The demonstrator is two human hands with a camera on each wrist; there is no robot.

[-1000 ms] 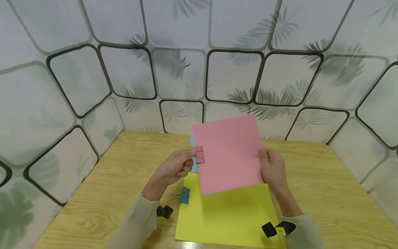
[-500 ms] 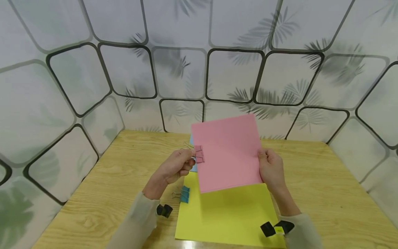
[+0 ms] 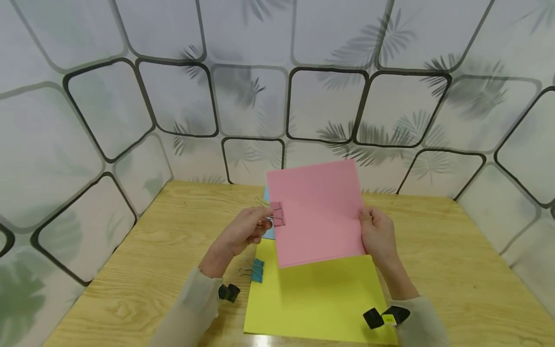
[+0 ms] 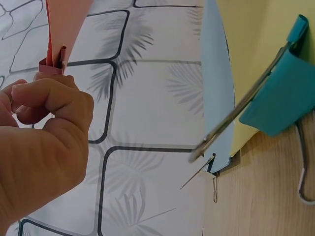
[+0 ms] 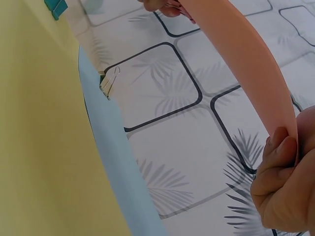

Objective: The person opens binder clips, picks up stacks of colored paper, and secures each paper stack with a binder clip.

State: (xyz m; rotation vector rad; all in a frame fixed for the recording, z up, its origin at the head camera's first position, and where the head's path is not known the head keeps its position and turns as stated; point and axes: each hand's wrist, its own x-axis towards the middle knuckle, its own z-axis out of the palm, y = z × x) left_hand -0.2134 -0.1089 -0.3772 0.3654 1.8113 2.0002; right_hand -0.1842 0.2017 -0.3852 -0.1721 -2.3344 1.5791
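Pink sheets of paper (image 3: pixel 318 212) are held up, slightly tilted, over a yellow sheet (image 3: pixel 321 303). A pink binder clip (image 3: pixel 278 214) sits on their left edge. My left hand (image 3: pixel 243 232) pinches the clip's wire handles between thumb and fingers. At the opposite edge, my right hand (image 3: pixel 378 236) grips the pink paper, thumb in front; in the right wrist view its fingers (image 5: pixel 275 172) press against the other face. The paper bows between both hands there. A teal binder clip (image 3: pixel 257 271) is on the yellow sheet's left edge.
Light blue paper (image 3: pixel 268 233) lies behind the yellow sheet, partly hidden by the pink paper. A pale yellowish binder clip (image 5: pixel 107 84) is on its edge. All rest on a wooden table (image 3: pixel 173 236), with a patterned wall covering (image 3: pixel 251 106) behind and at the sides.
The right hand and the pink paper have shifted very slightly left. Fingers of the left hand have moved a little at the clip's handles. Both holds stay the same.
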